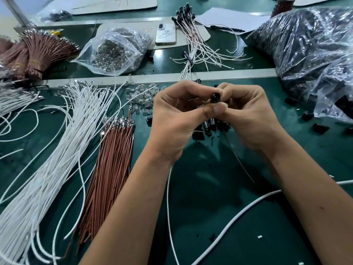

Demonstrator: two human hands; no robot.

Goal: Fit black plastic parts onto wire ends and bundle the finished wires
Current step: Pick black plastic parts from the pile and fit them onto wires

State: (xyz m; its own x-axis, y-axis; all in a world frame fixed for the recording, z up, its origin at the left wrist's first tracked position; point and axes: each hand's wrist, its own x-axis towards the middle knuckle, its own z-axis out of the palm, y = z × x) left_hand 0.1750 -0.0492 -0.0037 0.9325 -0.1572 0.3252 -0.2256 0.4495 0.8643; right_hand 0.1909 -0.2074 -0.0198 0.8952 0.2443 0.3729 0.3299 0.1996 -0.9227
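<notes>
— What lies closest to the camera?

— Two bare forearms reaching over the dark green table mat (210,197), with a thick white cable (248,207) curving under the right one.

— And the hands?

— They meet over the middle of the mat. The left hand (175,115) and the right hand (248,115) are both curled shut, fingertips pressed together around a small round black plastic part (215,97), its open end facing the camera. A thin white wire (169,207) hangs down from under the left wrist, and a thin brown wire (238,159) trails from under the right hand. I cannot tell which wire end sits in the part.

— What is just beneath them?

— A little heap of loose black plastic parts (210,127) on the mat, right under the knuckles.

— To the left?

— A straight sheaf of brown wires with metal terminals (112,159), and beside it a broad fan of long white wires (57,150).

— Further back?

— Small clear glass bulbs (141,96) scattered beyond the left hand. Past a pale strip, a clear plastic bag of bulbs (116,50), tied bundles of brown wires (34,54) at far left, and a loose bunch of finished white wires with black caps (198,41). A white phone (165,34) lies next to that bunch. At right, a big crinkled clear bag of black parts (309,50).
</notes>
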